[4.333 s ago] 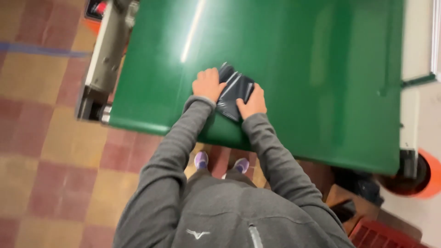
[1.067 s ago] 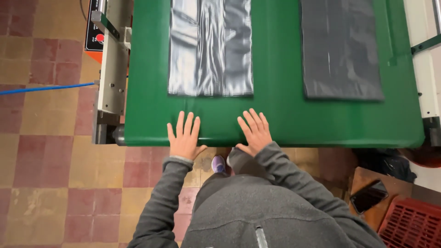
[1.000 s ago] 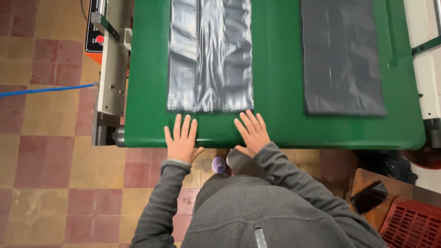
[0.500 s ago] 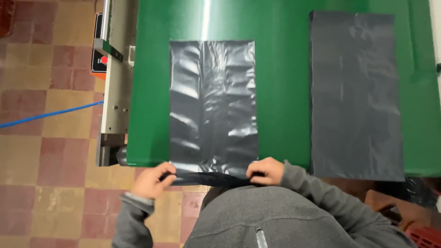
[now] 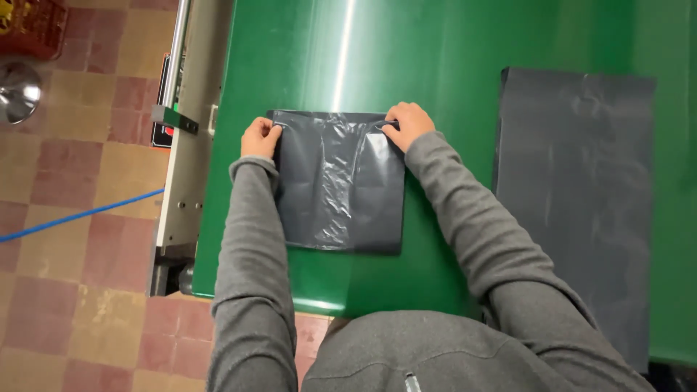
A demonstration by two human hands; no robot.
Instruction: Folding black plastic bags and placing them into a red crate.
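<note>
Small factory or packing workshop. A wide green conveyor belt (image 5: pixel 450 65) carries dark grey plastic bags (image 5: pixel 573 196); a metal machine frame (image 5: pixel 190 145) with a control box runs along its left edge. Worn red-and-tan tiled floor (image 5: pixel 80 276), blue cable (image 5: pixel 80 215) across it.

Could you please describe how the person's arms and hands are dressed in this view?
Both arms are covered by long, plain grey sleeves of a soft, sweatshirt-like fabric, ending in ribbed cuffs at the wrists. The left hand and the right hand are bare: no gloves, and no rings or watch that I can make out. A small zip pull shows at the chest.
</note>
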